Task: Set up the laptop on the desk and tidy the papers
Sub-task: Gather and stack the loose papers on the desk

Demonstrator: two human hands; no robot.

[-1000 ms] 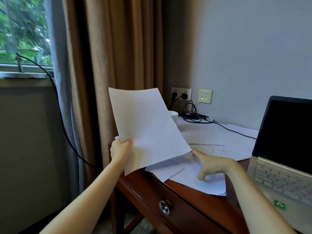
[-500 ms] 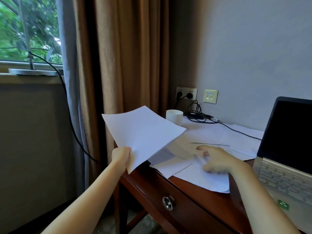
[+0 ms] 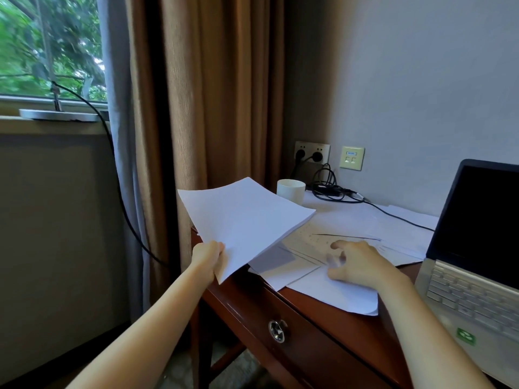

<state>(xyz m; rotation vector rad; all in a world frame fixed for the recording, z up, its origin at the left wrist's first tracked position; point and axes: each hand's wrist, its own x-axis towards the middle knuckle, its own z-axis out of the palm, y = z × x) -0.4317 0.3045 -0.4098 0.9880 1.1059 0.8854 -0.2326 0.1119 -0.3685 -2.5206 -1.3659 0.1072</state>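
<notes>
Head view. Left grip (image 3: 207, 255) pinches a sheaf of sheets (image 3: 244, 220) by its near corner. It is held off the worktop (image 3: 323, 318) edge at 9 o'clock, presumably to receive further pages. Right grip (image 3: 356, 265) is released, fingers spread but blurred, resting on the loose papers (image 3: 337, 293), likely freeing the next. Laptop (image 3: 477, 248) stands open at 3 o'clock. A second ago the sheaf stood near-upright; it now lies flatter.
</notes>
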